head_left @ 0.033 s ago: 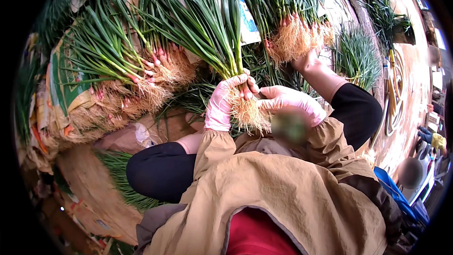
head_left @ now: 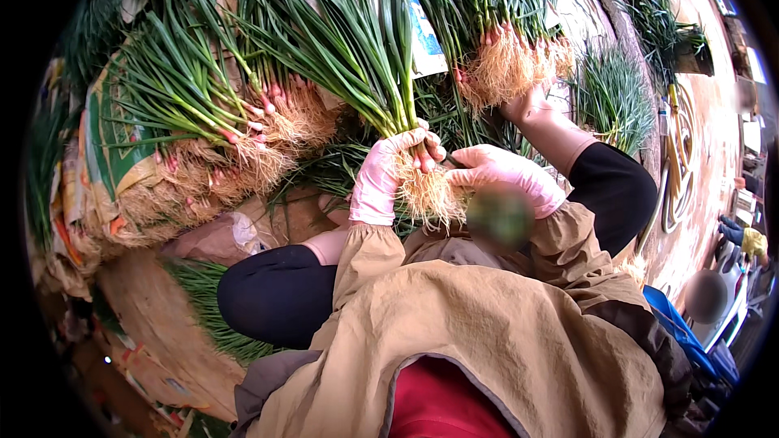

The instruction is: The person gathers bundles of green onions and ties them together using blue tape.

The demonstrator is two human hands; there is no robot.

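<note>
My left hand (head_left: 381, 176), in a thin pale pink glove, is closed round the lower stems of a bunch of spring onions (head_left: 381, 85). The long green leaves fan up and away from me, and the reddish bulbs and tangled roots hang below my fingers. My right hand (head_left: 510, 176), gloved alike, is just to the right of those roots. Its fingers stretch toward the bulbs with a small gap between them, and the fingertips are at the edge of the roots. A blurred patch hides what lies below the right palm.
A pile of spring onions (head_left: 235, 126) with roots toward me lies at left on printed sacking (head_left: 122, 134). Another bundle (head_left: 511, 57) lies ahead, by my bare foot. More greens (head_left: 613, 85) lie at right, near a coiled hose (head_left: 680, 154). A blue object (head_left: 686, 328) stands behind, at right.
My right hand has shifted very slightly to the right, away from the roots. The left hand and its bunch are nearly unmoved.
</note>
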